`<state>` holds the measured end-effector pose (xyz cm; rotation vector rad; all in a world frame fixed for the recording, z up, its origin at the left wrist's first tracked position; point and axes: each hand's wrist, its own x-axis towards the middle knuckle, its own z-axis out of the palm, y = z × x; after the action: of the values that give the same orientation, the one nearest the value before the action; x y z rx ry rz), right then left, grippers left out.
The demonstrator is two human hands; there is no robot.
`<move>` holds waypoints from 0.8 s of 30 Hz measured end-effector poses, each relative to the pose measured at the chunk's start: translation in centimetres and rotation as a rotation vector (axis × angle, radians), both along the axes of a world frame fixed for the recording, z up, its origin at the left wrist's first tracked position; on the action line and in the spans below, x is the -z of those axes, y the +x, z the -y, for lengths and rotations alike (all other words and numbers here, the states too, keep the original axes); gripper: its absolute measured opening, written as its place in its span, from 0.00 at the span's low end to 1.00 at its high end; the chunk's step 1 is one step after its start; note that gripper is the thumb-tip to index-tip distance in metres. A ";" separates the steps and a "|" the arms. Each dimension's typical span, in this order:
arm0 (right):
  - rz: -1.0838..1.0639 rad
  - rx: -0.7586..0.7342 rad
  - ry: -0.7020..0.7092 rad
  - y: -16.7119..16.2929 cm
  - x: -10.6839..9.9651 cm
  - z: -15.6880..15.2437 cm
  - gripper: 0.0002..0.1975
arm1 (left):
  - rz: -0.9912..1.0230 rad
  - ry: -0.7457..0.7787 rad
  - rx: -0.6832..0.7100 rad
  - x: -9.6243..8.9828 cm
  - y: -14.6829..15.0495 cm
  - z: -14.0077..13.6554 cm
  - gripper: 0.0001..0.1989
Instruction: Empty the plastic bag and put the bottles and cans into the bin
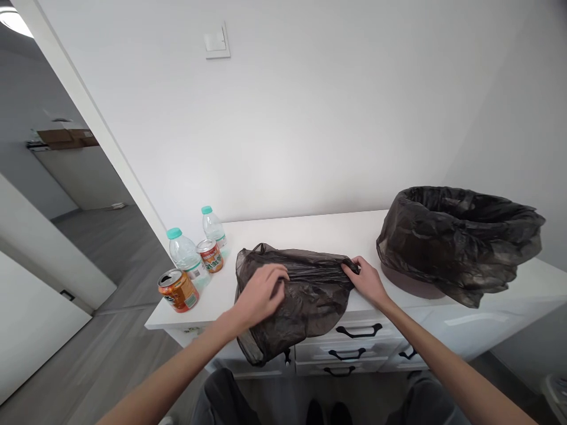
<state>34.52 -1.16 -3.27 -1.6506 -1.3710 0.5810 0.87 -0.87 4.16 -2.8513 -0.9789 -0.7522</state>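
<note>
A thin black plastic bag (310, 304) lies crumpled across the white cabinet top (305, 227), its lower part hanging over the front edge. My left hand (264, 294) rests on the bag's left half with curled fingers; whether it pinches the film is hard to make out. At the bag's right end, my right hand (367, 280) pinches its edge between thumb and fingers. Right of that hand stands a bin (407, 280) lined with another black bag (443, 242), whose rim folds outward.
Two clear bottles with teal caps, a nearer bottle (186, 255) and a farther bottle (214, 227), stand at the left end. Beside them are an orange can (178, 290) and a second can (210, 255). Drawers with black handles (358, 330) face me. A doorway opens at left.
</note>
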 end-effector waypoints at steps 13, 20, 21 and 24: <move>0.088 0.156 0.051 -0.5 0.6 0.6 0.19 | -0.391 -0.116 0.060 4.9 -4.6 7.6 0.48; 0.408 -0.326 0.334 -1.3 -2.3 7.1 0.27 | -0.100 -0.278 0.062 1.9 -7.3 7.7 0.32; 0.459 -0.439 0.313 -1.1 -2.3 7.9 0.27 | -0.039 -0.292 0.009 1.1 -7.3 7.7 0.29; 0.535 -0.584 0.245 -0.4 -1.6 9.0 0.29 | 0.124 -0.308 -0.150 -1.2 -6.8 7.4 0.20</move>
<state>34.11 -10.17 -1.64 -1.2385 -2.2522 0.2730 -5.92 -8.25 5.39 -2.9624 -1.4232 -0.8378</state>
